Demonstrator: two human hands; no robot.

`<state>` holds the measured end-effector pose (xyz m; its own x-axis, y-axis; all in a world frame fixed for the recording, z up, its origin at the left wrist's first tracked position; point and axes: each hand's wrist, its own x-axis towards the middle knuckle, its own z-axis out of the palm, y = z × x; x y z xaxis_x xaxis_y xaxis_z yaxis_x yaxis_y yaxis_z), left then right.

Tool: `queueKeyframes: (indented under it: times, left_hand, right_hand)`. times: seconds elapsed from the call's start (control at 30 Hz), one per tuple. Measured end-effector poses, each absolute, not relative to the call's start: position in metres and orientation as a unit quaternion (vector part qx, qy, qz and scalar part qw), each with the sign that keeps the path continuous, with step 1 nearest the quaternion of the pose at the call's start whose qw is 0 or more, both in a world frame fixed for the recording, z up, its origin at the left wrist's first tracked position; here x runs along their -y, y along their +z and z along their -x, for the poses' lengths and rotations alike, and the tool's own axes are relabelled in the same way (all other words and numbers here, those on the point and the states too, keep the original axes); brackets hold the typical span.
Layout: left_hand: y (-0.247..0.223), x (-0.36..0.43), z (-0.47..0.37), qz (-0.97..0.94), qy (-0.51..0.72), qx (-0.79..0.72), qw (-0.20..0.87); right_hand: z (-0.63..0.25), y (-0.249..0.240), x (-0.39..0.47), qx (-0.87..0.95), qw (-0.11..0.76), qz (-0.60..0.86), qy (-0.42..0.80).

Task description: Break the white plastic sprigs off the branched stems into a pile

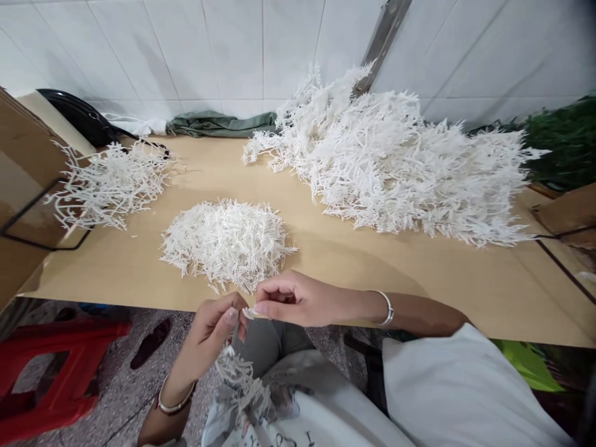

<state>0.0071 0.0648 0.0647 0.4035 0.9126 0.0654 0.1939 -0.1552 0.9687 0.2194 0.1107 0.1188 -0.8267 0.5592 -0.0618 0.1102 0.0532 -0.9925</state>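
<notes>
My left hand [216, 332] is closed in a pinch at the front of the table. From it hangs a white branched plastic sprig [244, 382], its thin tips dangling over my lap. Right beside it, my right hand [295, 299] pinches a small white sprig tip [250, 313] between thumb and forefinger. Whether that tip is still joined to the hanging sprig I cannot tell. Just beyond both hands lies a low heap of short white sprig pieces [228, 242].
A large pile of white branched sprigs [395, 167] fills the back right of the table [344, 261]. Bare white stems [109, 183] lie at the left, near a cardboard box [28, 161]. A dark green cloth [218, 124] rests against the wall. A red stool [60, 372] stands below left.
</notes>
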Motion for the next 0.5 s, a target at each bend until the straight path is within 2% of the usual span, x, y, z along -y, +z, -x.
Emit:
queueKeyframes:
  times: [0.13,0.4,0.5]
  left_hand:
    - [0.069,-0.064,-0.011,-0.718,0.320,-0.431,0.444]
    - [0.083,-0.060,-0.013,-0.772,0.260,-0.392,0.427]
    - [0.088,-0.046,-0.004,-0.746,0.306,-0.416,0.420]
  right_hand:
    - [-0.218,0.111,-0.114,0.704,0.205,0.233,0.639]
    - [-0.212,0.096,-0.113,0.479,0.120,0.210,0.844]
    - [-0.224,0.100,-0.108,0.450,0.120,0.191,0.864]
